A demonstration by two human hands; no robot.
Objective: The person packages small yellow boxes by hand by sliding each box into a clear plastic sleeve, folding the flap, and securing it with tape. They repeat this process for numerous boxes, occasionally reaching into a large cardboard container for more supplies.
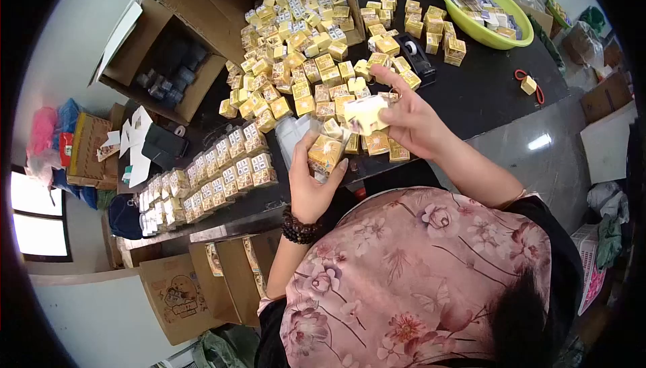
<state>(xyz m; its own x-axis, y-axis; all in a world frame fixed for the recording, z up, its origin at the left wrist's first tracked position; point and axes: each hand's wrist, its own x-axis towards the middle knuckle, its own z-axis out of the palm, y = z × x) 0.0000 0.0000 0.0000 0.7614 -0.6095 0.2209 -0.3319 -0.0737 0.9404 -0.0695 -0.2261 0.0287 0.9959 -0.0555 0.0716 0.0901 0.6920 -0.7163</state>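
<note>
Low over the table's front edge, my left hand (313, 189) is closed around a small yellow printed box (326, 154), its patterned face turned up. Beside that hand lies a clear plastic container (291, 134), partly hidden by the fingers. My right hand (418, 124) pinches a pale yellow small box (365, 113), blurred and washed out by light, with the index finger stretched away from it. Many loose yellow boxes (304, 104) of the same kind lie just beyond both hands.
An open cardboard box (232, 4) spills yellow boxes onto the black table (464, 109). Packed rows (229, 179) stand at left. A tape dispenser (418, 61), a green basin (464, 28) of flattened cards and red-handled scissors (540, 93) are at right.
</note>
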